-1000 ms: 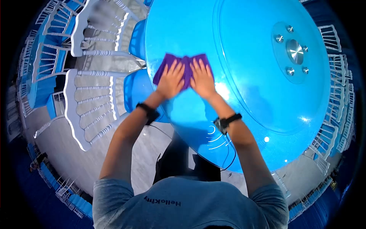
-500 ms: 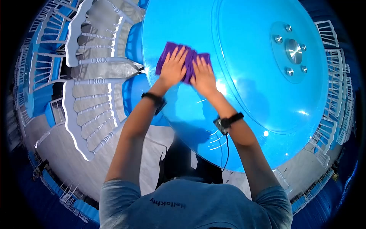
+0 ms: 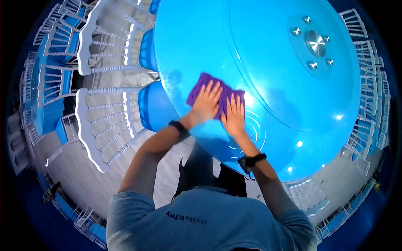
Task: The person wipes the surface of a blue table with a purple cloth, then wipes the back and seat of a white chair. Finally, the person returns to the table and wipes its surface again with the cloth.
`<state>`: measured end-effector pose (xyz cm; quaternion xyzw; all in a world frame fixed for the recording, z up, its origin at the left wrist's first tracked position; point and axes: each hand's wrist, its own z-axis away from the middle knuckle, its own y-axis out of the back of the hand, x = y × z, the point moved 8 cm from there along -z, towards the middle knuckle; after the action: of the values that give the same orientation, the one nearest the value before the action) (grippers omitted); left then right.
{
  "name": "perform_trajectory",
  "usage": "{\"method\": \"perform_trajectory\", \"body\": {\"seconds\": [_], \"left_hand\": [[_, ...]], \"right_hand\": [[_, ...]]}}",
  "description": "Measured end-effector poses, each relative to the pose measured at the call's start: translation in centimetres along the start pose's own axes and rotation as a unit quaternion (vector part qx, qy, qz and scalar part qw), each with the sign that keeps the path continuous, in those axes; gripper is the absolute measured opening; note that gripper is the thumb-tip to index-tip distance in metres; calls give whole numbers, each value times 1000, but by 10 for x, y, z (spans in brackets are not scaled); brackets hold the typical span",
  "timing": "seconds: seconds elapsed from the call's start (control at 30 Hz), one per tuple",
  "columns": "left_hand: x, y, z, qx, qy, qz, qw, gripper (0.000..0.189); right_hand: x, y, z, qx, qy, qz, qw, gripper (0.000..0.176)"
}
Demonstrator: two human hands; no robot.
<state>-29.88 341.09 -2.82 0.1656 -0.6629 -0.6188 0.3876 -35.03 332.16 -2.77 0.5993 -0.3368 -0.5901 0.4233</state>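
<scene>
A purple cloth lies spread on the glossy blue round table, close to its near left edge. My left hand rests flat on the cloth's left part, fingers spread. On the right part of the same cloth, my right hand presses down with its fingers stretched out. Both palms face the cloth, and a gap of purple fabric shows between the hands. Each wrist wears a black band.
Metal knobs surround a larger metal disc at the table's middle. White spindle-backed chairs stand at the left edge. More chairs and blue-covered tables ring the room beyond.
Both hands and the purple cloth have moved down and to the right over the tabletop, nearer to my body. The view has shifted slightly too.
</scene>
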Motion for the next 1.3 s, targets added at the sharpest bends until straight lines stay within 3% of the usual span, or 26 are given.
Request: {"method": "perform_trajectory", "body": {"seconds": [0.2, 0.37, 0.43, 0.53, 0.6, 0.67, 0.73, 0.87, 0.97, 1.13, 1.3], "left_hand": [[121, -30, 56, -138, -71, 41, 987, 68], [142, -39, 2, -88, -134, 57, 985, 68], [145, -44, -34, -70, -151, 34, 986, 69], [153, -50, -88, -35, -146, -64, 987, 69], [160, -47, -109, 44, -122, -38, 991, 65], [163, -52, -119, 81, -103, -39, 991, 63], [172, -49, -116, 87, -131, -44, 987, 62], [229, -69, -65, -71, -270, -44, 959, 63], [275, -80, -2, -199, -372, -43, 906, 61], [310, -97, 27, -212, -431, -18, 877, 56], [344, -106, -31, -218, -504, -44, 834, 61]], "right_hand": [[38, -3, 154, -82, -86, -6, 993, 64], [77, 26, 157, -29, -94, 27, 995, 70], [105, 42, 137, 38, -83, 65, 994, 72], [155, 62, 105, 54, -133, 68, 987, 70], [176, 71, 90, 83, -145, 79, 983, 68], [186, 74, 88, 153, -159, 47, 974, 68], [180, 71, 100, 153, -201, 37, 967, 68], [154, 63, 180, 171, -234, 27, 957, 70], [126, 48, 271, 99, -287, -30, 952, 71], [109, 34, 342, 44, -349, -38, 935, 72], [183, 68, 329, 144, -414, 2, 899, 79]]}}
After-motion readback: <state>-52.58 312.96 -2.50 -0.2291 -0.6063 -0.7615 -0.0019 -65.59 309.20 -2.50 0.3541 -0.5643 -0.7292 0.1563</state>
